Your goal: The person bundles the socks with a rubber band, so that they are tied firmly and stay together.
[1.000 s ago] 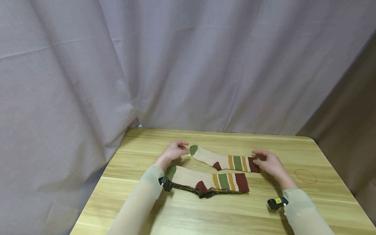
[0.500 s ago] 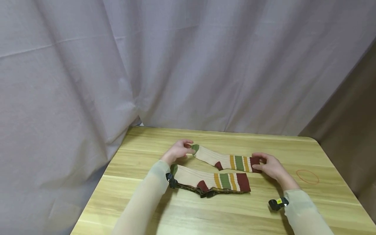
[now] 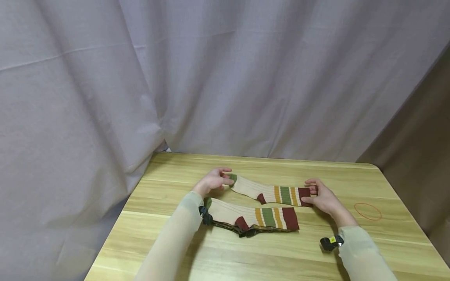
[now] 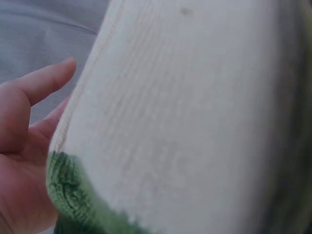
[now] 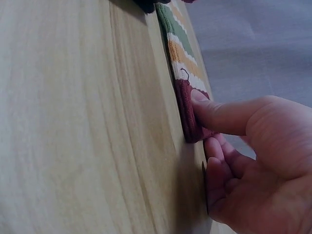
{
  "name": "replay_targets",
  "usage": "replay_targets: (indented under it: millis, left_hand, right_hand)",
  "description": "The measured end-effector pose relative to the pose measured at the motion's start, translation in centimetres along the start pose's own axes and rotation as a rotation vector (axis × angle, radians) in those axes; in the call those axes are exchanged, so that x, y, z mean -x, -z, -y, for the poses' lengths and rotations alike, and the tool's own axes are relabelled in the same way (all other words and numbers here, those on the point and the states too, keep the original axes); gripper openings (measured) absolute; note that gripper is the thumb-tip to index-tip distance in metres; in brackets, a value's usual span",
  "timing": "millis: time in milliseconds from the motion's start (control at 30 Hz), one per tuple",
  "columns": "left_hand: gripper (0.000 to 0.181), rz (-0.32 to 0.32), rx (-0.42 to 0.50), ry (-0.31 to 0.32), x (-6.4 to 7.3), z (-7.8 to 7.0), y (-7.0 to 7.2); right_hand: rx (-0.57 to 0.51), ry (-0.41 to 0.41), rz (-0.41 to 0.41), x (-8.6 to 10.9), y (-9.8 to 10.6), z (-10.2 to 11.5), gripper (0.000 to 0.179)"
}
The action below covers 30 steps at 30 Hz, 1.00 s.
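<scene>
A cream sock (image 3: 251,188) with a green toe, burgundy heel and cuff and yellow-green stripes lies across the far part of the table. At its toe end, my left hand (image 3: 212,180) pinches the green tip, thumb on top and index finger held out. My right hand (image 3: 324,198) grips the burgundy cuff (image 5: 190,117) at the other end, the thumb over it and fingers curled beneath. Nearer to me lies a matching sock (image 3: 230,214) on top of darker socks. Its cream foot fills most of the left wrist view, hiding the left thumb and the pinched toe there.
On the wooden table (image 3: 246,257), a thin orange-red band (image 3: 374,219) lies right of my right hand. A grey curtain (image 3: 225,86) hangs behind the table's back edge and down its left side. Black wrist cameras (image 3: 330,243) sit on both sleeves.
My left hand has moved right onto the far sock's toe, which it now pinches. The right hand stays at the cuff, its fingers shifted slightly. The socks lie nearly as before.
</scene>
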<state>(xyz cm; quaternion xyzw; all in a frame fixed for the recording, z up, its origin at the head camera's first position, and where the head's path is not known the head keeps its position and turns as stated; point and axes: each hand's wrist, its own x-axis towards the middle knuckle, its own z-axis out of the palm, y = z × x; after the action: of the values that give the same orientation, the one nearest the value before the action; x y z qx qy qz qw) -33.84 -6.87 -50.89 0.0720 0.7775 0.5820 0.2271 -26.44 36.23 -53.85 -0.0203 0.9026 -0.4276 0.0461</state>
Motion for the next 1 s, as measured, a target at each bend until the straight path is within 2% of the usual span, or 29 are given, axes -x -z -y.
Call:
replay_targets:
  millis: [200,300,667,833,1000]
  left_hand:
    - [0.061,0.004,-0.009,-0.002,-0.06,0.11,0.08]
    - [0.059,-0.003,-0.003,-0.005,-0.14,0.22,0.04]
    - [0.056,-0.069,-0.032,-0.068,-0.26,0.64,-0.31]
    - [0.053,-0.072,-0.031,-0.075,-0.11,0.56,-0.27]
    - [0.045,-0.075,-0.089,-0.093,0.09,0.54,-0.21]
  right_hand:
    - [0.037,0.033,0.002,0.16,-0.26,0.07,0.034]
    - [0.047,0.041,0.008,0.18,-0.42,0.05,0.026]
    - [0.077,0.032,0.041,0.12,-0.50,0.02,0.032]
    - [0.102,0.038,0.040,0.18,-0.23,0.20,0.028]
    - [0.136,0.053,0.047,0.33,-0.10,0.43,0.028]
